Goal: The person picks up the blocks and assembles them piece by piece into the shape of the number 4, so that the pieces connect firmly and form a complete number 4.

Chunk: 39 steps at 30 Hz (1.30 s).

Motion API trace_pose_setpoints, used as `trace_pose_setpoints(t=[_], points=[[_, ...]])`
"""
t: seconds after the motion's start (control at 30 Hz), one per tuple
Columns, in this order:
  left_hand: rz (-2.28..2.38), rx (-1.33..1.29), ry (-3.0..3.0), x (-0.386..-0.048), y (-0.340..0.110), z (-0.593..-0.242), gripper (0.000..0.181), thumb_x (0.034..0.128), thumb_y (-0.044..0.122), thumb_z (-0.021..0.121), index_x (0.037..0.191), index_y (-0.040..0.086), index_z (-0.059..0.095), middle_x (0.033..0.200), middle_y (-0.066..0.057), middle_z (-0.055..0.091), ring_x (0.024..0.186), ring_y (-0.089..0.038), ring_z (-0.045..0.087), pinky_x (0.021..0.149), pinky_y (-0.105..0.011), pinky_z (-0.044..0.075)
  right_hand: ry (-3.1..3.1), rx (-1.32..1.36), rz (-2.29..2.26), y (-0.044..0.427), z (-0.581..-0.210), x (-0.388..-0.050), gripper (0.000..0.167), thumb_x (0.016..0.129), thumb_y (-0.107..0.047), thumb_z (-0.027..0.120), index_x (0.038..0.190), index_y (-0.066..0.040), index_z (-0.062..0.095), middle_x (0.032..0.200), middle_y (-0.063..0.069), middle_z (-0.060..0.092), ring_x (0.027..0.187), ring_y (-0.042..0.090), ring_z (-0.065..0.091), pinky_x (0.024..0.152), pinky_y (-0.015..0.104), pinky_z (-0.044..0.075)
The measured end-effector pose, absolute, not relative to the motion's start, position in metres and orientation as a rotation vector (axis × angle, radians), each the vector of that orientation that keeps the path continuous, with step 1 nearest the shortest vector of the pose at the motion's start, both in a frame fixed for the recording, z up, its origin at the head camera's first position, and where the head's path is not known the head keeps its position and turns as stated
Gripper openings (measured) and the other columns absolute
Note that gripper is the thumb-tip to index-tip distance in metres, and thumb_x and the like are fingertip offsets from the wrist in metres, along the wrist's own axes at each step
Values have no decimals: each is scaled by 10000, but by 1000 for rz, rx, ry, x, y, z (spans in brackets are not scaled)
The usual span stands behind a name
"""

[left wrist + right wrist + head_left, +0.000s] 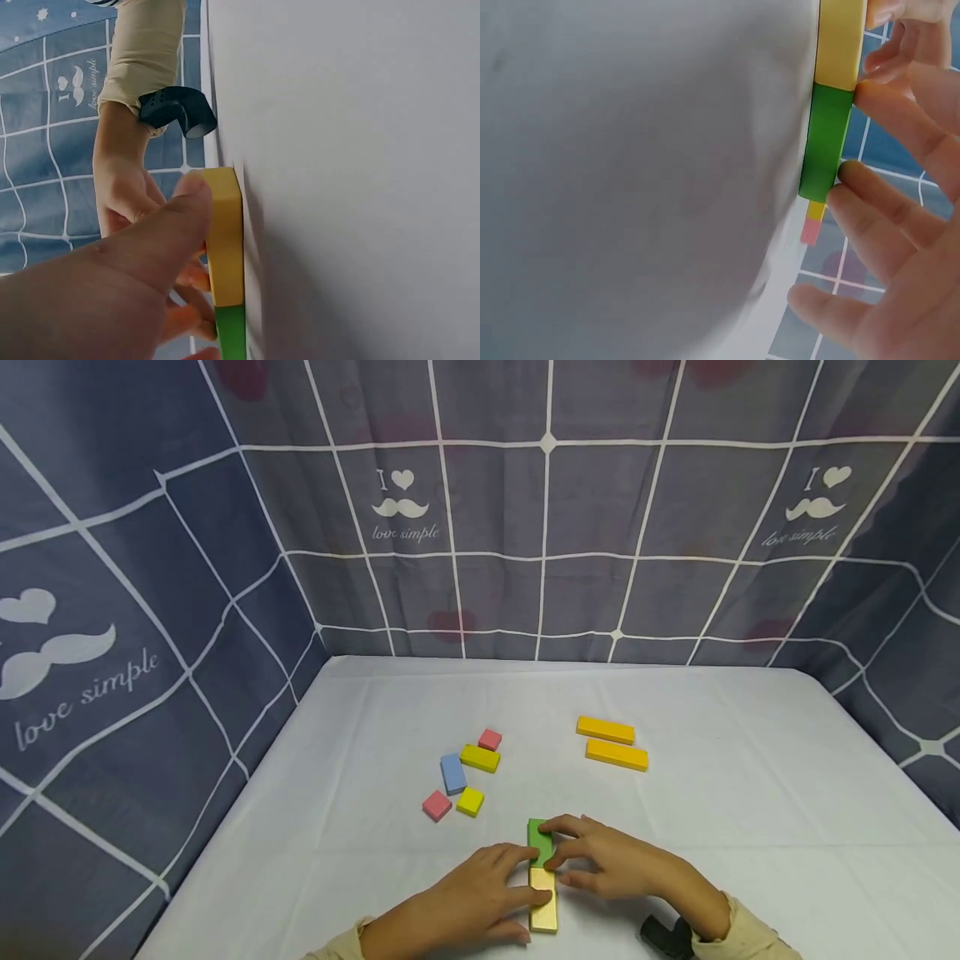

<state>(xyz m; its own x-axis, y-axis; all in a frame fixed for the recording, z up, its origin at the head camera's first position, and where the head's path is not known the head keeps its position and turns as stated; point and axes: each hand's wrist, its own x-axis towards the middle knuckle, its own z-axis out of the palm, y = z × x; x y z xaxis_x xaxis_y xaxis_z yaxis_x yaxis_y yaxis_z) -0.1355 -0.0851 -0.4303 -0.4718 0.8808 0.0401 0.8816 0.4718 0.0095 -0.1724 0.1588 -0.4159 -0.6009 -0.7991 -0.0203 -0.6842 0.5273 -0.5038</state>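
A green block (536,837) and a pale yellow block (542,920) lie end to end in a line on the white table. From the left, my left hand (476,893) touches both: a fingertip is at the green block and another digit reaches over the yellow one. In the left wrist view the thumb (180,217) rests against the yellow block (227,247). My right hand (618,862) has its fingertips on the green block from the right. The right wrist view shows these fingers mostly straight along the green block (828,142), whose end meets the yellow block (840,45).
Farther left on the table (360,877) lie a blue block (453,774), two pink blocks (437,806), a long yellow block (480,757) and a small yellow block (470,802). Two orange-yellow bars (617,755) lie at the back right. Patterned curtains (495,593) surround the table.
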Motion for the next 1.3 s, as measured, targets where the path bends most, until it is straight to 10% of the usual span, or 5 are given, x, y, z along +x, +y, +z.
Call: trace_pose_setpoints(t=[0.67,0.9,1.3], points=[[-70,-1730,-2571,-140,-85,-432,520,874,515,481,1335,277,454,1385,-58,391,1308,-142,353,1021,-356,387,2441,-1381,-650,162,-408,-192,226,884,-160,559,1023,-277,692,1244,-16,555,1185,210,508,930,649,319],[-89,-1769,-2560,-144,-85,-435,544,871,546,470,1346,282,437,1377,-55,393,1299,-141,372,1030,-330,378,2479,-1429,-571,153,-404,-207,326,898,-193,545,1221,-215,583,1260,-13,560,1163,169,522,946,400,442],[-143,-1790,-2498,-147,-89,-438,457,931,444,437,1339,238,445,1388,-95,414,1274,-180,412,1019,-298,386,2493,-1533,-378,98,-410,-236,522,894,-301,561,1384,-216,401,1457,1,357,1357,240,299,1032,541,305]])
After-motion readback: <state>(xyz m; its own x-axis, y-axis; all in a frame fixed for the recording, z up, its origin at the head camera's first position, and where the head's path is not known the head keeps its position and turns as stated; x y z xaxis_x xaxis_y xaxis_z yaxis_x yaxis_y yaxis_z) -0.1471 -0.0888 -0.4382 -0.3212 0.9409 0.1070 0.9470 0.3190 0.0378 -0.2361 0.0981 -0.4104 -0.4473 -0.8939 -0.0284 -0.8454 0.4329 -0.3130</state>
